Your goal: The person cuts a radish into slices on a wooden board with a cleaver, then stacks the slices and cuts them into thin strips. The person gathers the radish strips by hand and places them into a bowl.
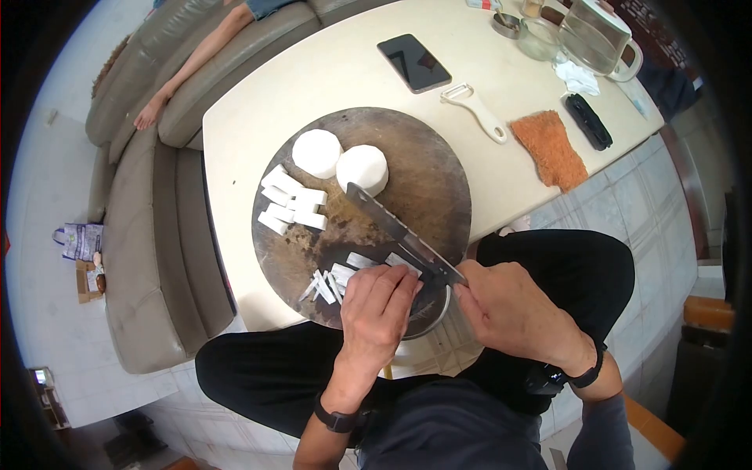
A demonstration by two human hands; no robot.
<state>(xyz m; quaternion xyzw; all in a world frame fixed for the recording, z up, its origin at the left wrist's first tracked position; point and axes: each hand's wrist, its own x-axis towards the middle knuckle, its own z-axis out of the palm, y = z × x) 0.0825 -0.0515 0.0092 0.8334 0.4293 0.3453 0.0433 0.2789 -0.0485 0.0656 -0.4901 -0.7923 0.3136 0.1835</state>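
My right hand (505, 309) is wrapped round the handle of a kitchen knife (399, 231), whose blade points up and left over a round wooden board (423, 168). My left hand (377, 304) rests near the board's lower edge, its fingers bent and together over white pieces (342, 272), partly hiding them. Thin white strips (319, 287) lie just left of its fingers. Farther up the board sit two thick white rounds (317, 153) (363, 170), the second touching or just behind the knife tip. Several white blocks (294, 200) are grouped at the board's left.
Beyond the board on the table (243, 141) lie a phone (413, 63), a white peeler (475, 112), an orange cloth (549, 150) and a black case (588, 122). A glass pitcher (593, 39) and jars stand upper right. Another person's leg (205, 56) rests on the sofa (129, 258).
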